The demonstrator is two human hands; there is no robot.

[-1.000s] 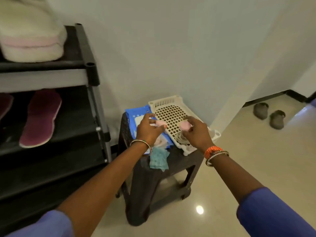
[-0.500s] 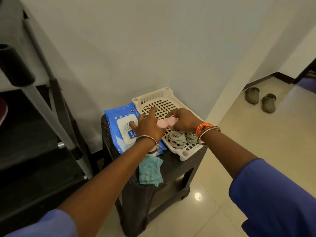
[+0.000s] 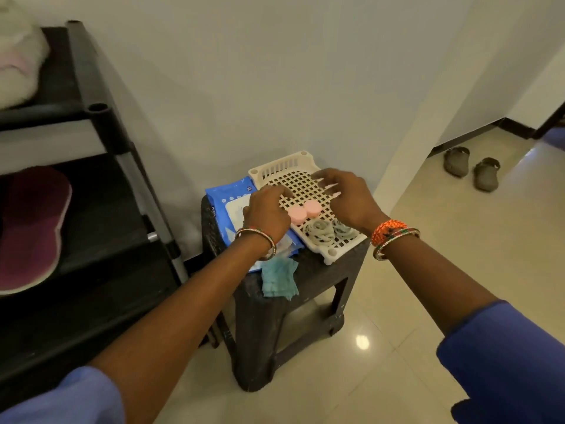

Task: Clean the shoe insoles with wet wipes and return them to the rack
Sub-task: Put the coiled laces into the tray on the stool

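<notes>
A blue pack of wet wipes (image 3: 230,198) lies on a dark plastic stool (image 3: 321,273), beside a cream lattice tray (image 3: 293,175). Two small pink round pads (image 3: 304,211) sit in the tray next to several grey rings (image 3: 324,232). My left hand (image 3: 267,211) hovers over the pack and the tray's left edge, fingers loosely bent, holding nothing. My right hand (image 3: 344,197) hovers over the tray with fingers spread, empty. A maroon insole (image 3: 33,228) lies on the black rack's (image 3: 101,117) middle shelf at the left.
A crumpled teal wipe (image 3: 278,280) hangs over the stool's front edge. White and pink fluffy footwear (image 3: 16,62) sits on the rack's top shelf. A pair of grey clogs (image 3: 470,168) stands on the glossy tiled floor at the far right. A white wall is behind the stool.
Both hands let go of the pink pads, which now lie in the tray. My hands lifted and drew apart. The view swung back left, showing the rack shelves again.
</notes>
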